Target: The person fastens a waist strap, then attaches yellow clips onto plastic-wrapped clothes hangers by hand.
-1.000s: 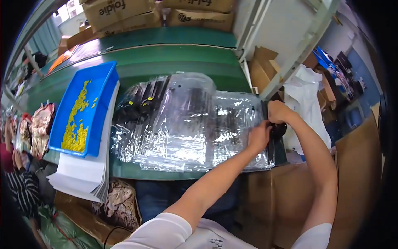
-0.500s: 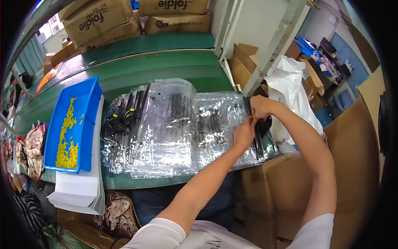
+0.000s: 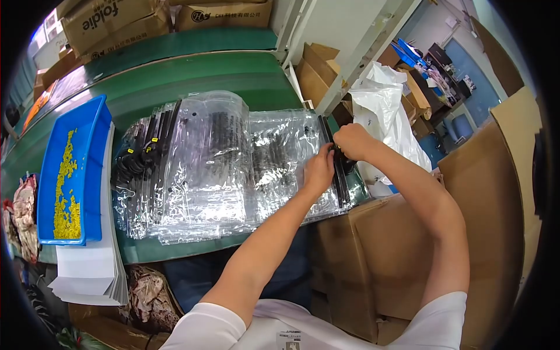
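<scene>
Clear plastic bags (image 3: 280, 157) with printing and black edge strips lie on the green table. At their right end, my left hand (image 3: 318, 172) has its thumb and fingers closed on the black strip (image 3: 333, 157) of a bag. Just beyond it, my right hand (image 3: 353, 142) is curled shut at the strip's far side; its fingertips are partly hidden. A dark rounded piece shows below my right hand. On the left, more bags overlap, with black strips, black hooked parts (image 3: 133, 163) and small yellow tags (image 3: 154, 140).
A blue tray (image 3: 87, 175) of small yellow pieces (image 3: 67, 219) rests on stacked white sheets (image 3: 87, 274) at left. Cardboard boxes (image 3: 116, 26) stand at the back. A white plastic sack (image 3: 385, 111) and a large carton (image 3: 420, 256) are to the right.
The whole view has shifted, so the table and things appear further left and slightly higher. Both hands stay at the bags' right black strips, with the right hand's grip slightly altered.
</scene>
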A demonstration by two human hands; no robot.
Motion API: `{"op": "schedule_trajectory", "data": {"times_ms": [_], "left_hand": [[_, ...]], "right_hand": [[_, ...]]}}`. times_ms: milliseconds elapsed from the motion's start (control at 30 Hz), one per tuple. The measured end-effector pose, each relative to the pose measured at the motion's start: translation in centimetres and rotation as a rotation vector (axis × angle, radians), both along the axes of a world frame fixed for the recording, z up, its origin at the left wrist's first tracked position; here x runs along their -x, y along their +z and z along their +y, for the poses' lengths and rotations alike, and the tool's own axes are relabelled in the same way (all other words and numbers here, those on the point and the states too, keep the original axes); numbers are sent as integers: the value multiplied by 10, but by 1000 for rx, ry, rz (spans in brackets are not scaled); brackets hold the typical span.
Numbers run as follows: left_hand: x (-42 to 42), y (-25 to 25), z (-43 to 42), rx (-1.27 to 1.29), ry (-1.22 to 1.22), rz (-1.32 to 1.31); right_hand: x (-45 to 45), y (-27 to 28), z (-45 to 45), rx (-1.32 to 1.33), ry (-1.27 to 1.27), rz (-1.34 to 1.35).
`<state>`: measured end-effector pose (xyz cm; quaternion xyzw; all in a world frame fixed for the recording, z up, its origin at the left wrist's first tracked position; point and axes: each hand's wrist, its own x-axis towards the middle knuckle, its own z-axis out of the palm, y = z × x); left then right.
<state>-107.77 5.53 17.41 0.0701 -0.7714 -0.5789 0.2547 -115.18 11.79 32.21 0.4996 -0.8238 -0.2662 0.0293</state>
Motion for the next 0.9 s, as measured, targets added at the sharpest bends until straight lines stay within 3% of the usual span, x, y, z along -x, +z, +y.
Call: {"op": "schedule_trajectory", "data": {"times_ms": [100, 167, 233, 333, 400, 500, 600, 700, 833, 900], "left_hand": [[1, -2, 2, -65, 35, 62], [2, 1, -2, -97, 1, 4], [1, 6, -2, -223, 69, 111], [-59, 61, -15, -422, -59, 209], [-121, 86, -27, -482, -172, 241], [-199, 76, -32, -526, -233, 173], [-240, 64, -42, -484, -262, 108], [-252, 57, -48, -479, -346, -28], [-246, 49, -55, -777, -435, -200], [-243, 52, -62, -885, -445, -201]], "right_hand": [[6, -9, 14, 78, 18, 12], [18, -12, 15, 183, -113, -100], [20, 5, 8, 218, -169, -298], [4, 48, -19, 309, -445, -484], [-18, 84, -49, 541, -721, -794], [-44, 126, -99, 753, -643, -950], [-52, 135, -168, 739, -451, -1048], [-92, 119, -246, 783, -312, -1102], [-146, 74, -314, 578, -274, -1037], [-160, 58, -316, 599, -276, -1022]]}}
